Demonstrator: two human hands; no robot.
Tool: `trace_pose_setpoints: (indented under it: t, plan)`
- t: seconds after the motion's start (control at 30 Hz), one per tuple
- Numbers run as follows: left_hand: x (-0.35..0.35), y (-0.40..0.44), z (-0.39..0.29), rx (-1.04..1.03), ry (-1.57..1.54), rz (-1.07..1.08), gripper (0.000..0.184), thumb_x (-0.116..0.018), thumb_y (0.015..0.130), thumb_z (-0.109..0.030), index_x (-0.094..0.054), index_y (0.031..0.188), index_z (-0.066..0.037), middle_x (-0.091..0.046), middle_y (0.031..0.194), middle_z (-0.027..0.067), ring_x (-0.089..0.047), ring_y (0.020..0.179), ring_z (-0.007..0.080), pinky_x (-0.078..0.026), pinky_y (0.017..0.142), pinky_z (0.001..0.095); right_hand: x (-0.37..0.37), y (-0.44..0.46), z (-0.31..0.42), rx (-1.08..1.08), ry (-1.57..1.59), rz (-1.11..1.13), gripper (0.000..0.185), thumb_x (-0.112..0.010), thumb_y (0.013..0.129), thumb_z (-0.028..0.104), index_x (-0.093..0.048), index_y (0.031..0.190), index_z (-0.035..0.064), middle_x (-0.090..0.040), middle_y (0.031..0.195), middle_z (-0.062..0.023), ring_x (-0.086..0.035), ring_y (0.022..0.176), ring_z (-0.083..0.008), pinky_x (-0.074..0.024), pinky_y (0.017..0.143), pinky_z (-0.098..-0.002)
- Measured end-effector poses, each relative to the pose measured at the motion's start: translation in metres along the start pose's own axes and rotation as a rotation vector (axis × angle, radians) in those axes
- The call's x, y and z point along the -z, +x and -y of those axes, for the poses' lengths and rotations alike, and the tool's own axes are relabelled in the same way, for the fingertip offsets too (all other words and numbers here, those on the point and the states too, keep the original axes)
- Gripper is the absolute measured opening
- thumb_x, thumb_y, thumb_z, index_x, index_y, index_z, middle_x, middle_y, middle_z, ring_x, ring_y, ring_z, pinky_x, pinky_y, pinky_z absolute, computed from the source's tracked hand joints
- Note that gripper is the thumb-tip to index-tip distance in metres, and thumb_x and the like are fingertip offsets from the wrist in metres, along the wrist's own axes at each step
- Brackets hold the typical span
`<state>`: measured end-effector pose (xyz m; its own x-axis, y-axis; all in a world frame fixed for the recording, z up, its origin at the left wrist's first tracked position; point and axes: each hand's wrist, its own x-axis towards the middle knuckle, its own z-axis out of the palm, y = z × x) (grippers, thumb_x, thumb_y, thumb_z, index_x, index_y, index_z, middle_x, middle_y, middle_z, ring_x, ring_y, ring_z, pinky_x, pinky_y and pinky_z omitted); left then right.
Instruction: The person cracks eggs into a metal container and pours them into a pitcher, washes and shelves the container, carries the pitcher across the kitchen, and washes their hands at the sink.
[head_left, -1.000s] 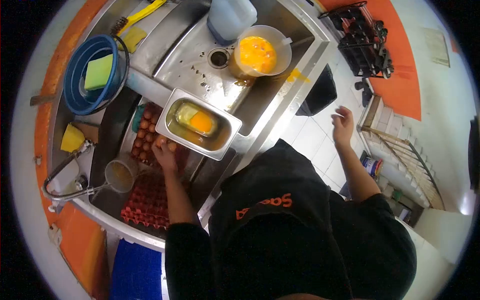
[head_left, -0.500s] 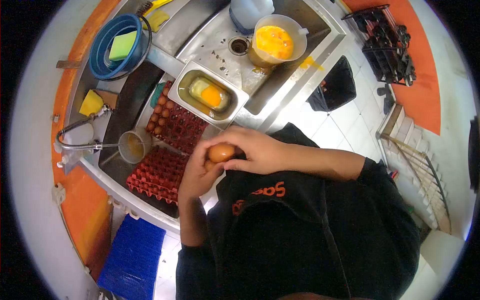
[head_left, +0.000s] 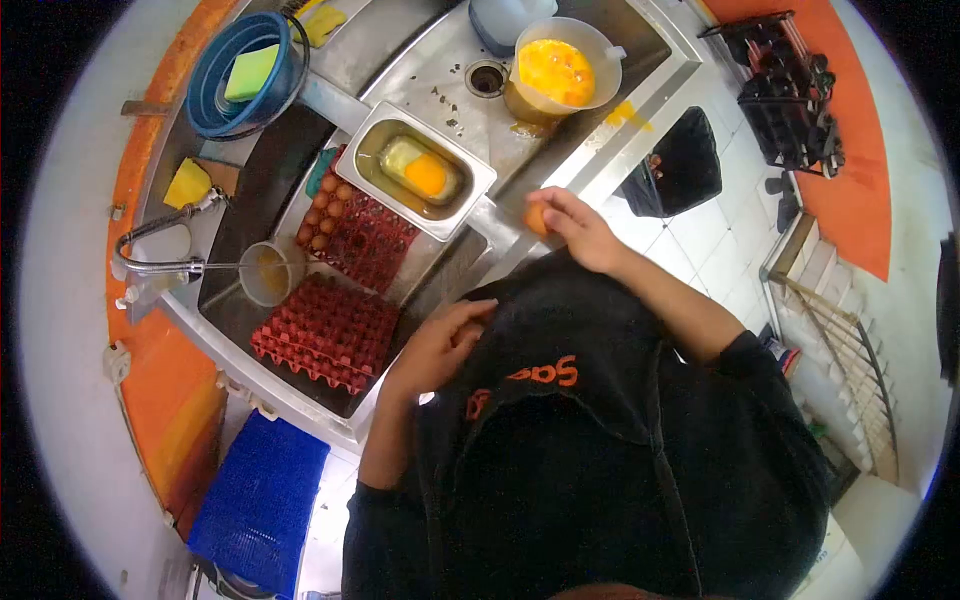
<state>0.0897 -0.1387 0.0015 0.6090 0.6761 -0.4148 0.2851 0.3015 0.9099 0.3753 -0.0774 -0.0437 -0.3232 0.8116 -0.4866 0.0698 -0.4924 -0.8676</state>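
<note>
My right hand (head_left: 583,232) grips a brown egg (head_left: 537,217) by the metal edge of the sink. My left hand (head_left: 440,347) is near the dark apron, fingers curled with the back of the hand up; what lies under them is hidden. Above and between the hands, a rectangular steel container (head_left: 484,186) holds a cracked egg with an orange yolk. Left of it, a red egg tray (head_left: 370,250) bears several brown eggs at its left side. A stack of red trays (head_left: 325,330) sits below that one. Many yolks fill a plastic jug (head_left: 610,85) at the top.
A blue basin (head_left: 205,75) with a green sponge stands top left. Near the faucet hose (head_left: 160,267) is a cup (head_left: 268,275) of cloudy liquid. A black-lined bin (head_left: 690,165) and a black rack (head_left: 780,90) are on the right, a blue crate (head_left: 262,500) bottom left.
Both hands came together around brown eggs over the apron, then parted. My right hand has moved up and right with one egg; my left hand stays lower, turned palm down.
</note>
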Motion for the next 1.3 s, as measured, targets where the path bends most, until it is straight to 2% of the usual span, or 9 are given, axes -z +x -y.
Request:
trace_pose_setpoints:
  t: [0.1, 0.3, 0.4, 0.73, 0.97, 1.07, 1.2, 1.23, 1.3]
  plan:
    - [0.004, -0.002, 0.002, -0.074, 0.008, 0.096, 0.037, -0.060, 0.085, -0.002, -0.056, 0.122, -0.006, -0.060, 0.108, 0.0110, -0.060, 0.091, 0.0198, -0.047, 0.082, 0.0309, 0.007, 0.015, -0.013, 0.066, 0.079, -0.006, 0.032, -0.049, 0.095, 0.013, -0.047, 0.127, 0.0086, -0.051, 0.111, -0.0044, -0.050, 0.100, -0.0137, -0.0440, 0.086, -0.0277]
    - [0.009, -0.014, 0.020, 0.188, 0.060, -0.168, 0.031, -0.066, 0.084, -0.003, -0.057, 0.114, -0.004, -0.063, 0.107, 0.0084, -0.059, 0.098, 0.0154, -0.047, 0.088, 0.0290, -0.001, 0.034, -0.009, 0.460, -0.754, 0.023, 0.040, -0.062, 0.085, 0.008, -0.050, 0.124, 0.0062, -0.049, 0.121, -0.0162, -0.054, 0.108, -0.0329, -0.0471, 0.092, -0.0380]
    - [0.018, -0.018, 0.017, 0.241, 0.038, -0.242, 0.030, -0.064, 0.085, -0.003, -0.055, 0.114, -0.005, -0.063, 0.104, 0.0074, -0.060, 0.093, 0.0149, -0.049, 0.085, 0.0288, -0.005, 0.037, -0.019, 0.596, -0.788, -0.050, 0.041, -0.065, 0.084, 0.011, -0.052, 0.122, 0.0069, -0.049, 0.123, -0.0171, -0.053, 0.110, -0.0366, -0.0468, 0.093, -0.0397]
    - [0.031, -0.018, 0.040, 0.092, -0.210, -0.431, 0.028, -0.060, 0.082, -0.004, -0.059, 0.110, -0.003, -0.063, 0.091, 0.0049, -0.059, 0.083, 0.0119, -0.048, 0.074, 0.0273, -0.012, 0.025, -0.016, 0.563, -0.720, -0.076, 0.046, -0.065, 0.086, 0.015, -0.049, 0.127, 0.0024, -0.053, 0.123, -0.0190, -0.053, 0.115, -0.0343, -0.0441, 0.097, -0.0397]
    - [0.043, 0.039, -0.055, -0.245, 0.593, -0.669, 0.055, -0.073, 0.076, -0.022, -0.055, 0.126, -0.008, -0.062, 0.103, 0.0134, -0.061, 0.095, 0.0329, -0.052, 0.078, 0.0387, -0.040, 0.025, 0.052, 0.418, -0.228, 0.033, 0.043, -0.061, 0.091, 0.017, -0.048, 0.129, 0.0012, -0.059, 0.117, -0.0169, -0.058, 0.107, -0.0256, -0.0459, 0.093, -0.0354]
    - [0.062, 0.059, -0.073, -0.506, 0.719, -0.674, 0.057, -0.073, 0.076, -0.023, -0.055, 0.128, -0.009, -0.061, 0.106, 0.0114, -0.062, 0.095, 0.0315, -0.052, 0.078, 0.0383, -0.056, 0.047, 0.087, 0.378, -0.102, 0.191, 0.042, -0.058, 0.092, 0.018, -0.048, 0.129, 0.0018, -0.060, 0.112, -0.0155, -0.059, 0.102, -0.0237, -0.0468, 0.090, -0.0341]
    - [0.078, 0.070, -0.076, -0.538, 0.744, -0.654, 0.055, -0.073, 0.071, -0.015, -0.056, 0.123, -0.006, -0.062, 0.107, 0.0166, -0.062, 0.094, 0.0328, -0.050, 0.082, 0.0385, -0.066, 0.067, 0.104, 0.379, 0.017, 0.325, 0.044, -0.056, 0.089, 0.014, -0.046, 0.130, 0.0020, -0.060, 0.108, -0.0149, -0.059, 0.098, -0.0232, -0.0466, 0.089, -0.0335]
    - [0.079, 0.072, -0.074, -0.539, 0.743, -0.685, 0.053, -0.073, 0.071, -0.016, -0.057, 0.121, -0.007, -0.062, 0.105, 0.0161, -0.062, 0.093, 0.0326, -0.051, 0.081, 0.0380, -0.065, 0.072, 0.106, 0.559, -0.235, 0.259, 0.048, -0.056, 0.083, 0.010, -0.045, 0.129, 0.0010, -0.060, 0.107, -0.0148, -0.059, 0.098, -0.0224, -0.0464, 0.088, -0.0333]
    - [0.082, 0.076, -0.072, -0.543, 0.773, -0.748, 0.050, -0.074, 0.069, -0.018, -0.059, 0.116, -0.007, -0.064, 0.101, 0.0147, -0.063, 0.089, 0.0320, -0.052, 0.078, 0.0371, -0.070, 0.071, 0.117, 0.501, -0.341, 0.294, 0.049, -0.054, 0.084, 0.006, -0.042, 0.131, 0.0012, -0.058, 0.113, -0.0124, -0.057, 0.103, -0.0201, -0.0455, 0.090, -0.0322]
